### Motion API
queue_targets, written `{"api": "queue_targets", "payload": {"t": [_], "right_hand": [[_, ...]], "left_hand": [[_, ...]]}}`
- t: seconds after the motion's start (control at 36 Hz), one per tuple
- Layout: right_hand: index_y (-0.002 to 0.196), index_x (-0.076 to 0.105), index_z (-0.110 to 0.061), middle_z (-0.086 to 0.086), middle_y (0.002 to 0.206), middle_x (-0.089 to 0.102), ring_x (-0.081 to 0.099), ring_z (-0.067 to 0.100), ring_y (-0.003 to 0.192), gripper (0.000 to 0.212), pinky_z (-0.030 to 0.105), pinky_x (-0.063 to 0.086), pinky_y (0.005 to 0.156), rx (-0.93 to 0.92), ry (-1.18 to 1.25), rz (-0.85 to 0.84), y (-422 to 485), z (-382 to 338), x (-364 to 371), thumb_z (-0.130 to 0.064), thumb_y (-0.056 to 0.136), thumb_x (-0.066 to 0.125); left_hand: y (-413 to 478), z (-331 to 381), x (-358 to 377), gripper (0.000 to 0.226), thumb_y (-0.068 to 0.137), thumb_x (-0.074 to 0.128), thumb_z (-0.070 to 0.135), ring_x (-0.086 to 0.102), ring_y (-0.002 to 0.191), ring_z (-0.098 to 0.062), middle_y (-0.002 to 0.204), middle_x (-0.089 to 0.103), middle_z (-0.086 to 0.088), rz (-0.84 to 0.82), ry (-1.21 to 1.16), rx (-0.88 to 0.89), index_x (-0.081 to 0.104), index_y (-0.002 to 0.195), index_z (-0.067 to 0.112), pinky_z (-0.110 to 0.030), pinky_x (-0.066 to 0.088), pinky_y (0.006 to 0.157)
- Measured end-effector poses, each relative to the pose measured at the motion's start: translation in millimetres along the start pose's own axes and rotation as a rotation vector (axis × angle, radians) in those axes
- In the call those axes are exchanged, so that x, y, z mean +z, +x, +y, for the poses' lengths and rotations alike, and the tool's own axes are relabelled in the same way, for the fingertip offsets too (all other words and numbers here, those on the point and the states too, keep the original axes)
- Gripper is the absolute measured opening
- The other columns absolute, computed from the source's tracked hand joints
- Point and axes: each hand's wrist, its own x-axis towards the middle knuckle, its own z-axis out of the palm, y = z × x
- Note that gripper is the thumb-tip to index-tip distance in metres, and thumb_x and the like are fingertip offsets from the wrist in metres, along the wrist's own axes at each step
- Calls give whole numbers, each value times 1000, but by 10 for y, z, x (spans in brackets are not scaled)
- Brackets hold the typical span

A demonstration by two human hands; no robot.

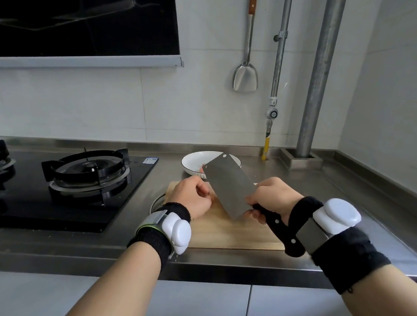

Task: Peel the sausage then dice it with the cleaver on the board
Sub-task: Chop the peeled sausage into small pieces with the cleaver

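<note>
The right grip (272,197) clasps the black-handled cleaver (232,190), its blade tilted above the wooden board (222,233) on the steel table (328,186). The left grip (193,198) curls round the mostly hidden sausage (207,192) over the board. The blade partly hides the white plate (197,159) behind, so I cannot tell its contents.

The board (222,233) lies bare on its near side; white bowl (190,159) behind, hob (46,213) to the left.
</note>
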Motion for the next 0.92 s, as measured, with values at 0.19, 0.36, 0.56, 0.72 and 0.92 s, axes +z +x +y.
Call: {"api": "queue_targets", "payload": {"t": [0.19,0.36,0.56,0.72,0.92], "right_hand": [[111,56,9,20,64,61,42,17,39,24,21,34,36,154,248,-130,-3,78,-23,-2,90,52],[105,56,6,19,59,62,41,17,37,18,19,34,37,153,268,-132,-5,92,-17,-2,90,51],[106,56,6,21,63,64,40,15,37,19,19,33,36,148,314,-162,19,114,-54,-3,90,50],[122,53,9,22,69,64,38,15,38,34,19,31,34,131,361,-176,83,169,-108,-3,91,50],[125,52,6,22,72,64,39,14,38,36,19,32,34,131,380,-202,117,202,-139,-4,90,52]], "left_hand": [[26,1,-2,23,59,62,26,63,75,-14,70,64,15,-15,-44,-78,59,72,44,-31,54,70],[85,2,-20,13,83,53,24,65,83,-23,77,70,9,51,-191,-77,64,78,27,-37,53,79],[143,291,-117,27,105,39,17,62,87,-30,93,63,-17,-16,-796,-266,59,94,2,-35,53,80],[252,490,-168,22,102,44,13,65,79,-27,93,65,-19,-254,-930,-447,58,109,-3,-36,54,81],[253,563,-127,18,99,51,12,60,64,-16,93,65,-3,-407,-838,-471,48,115,20,-24,37,51]]}}
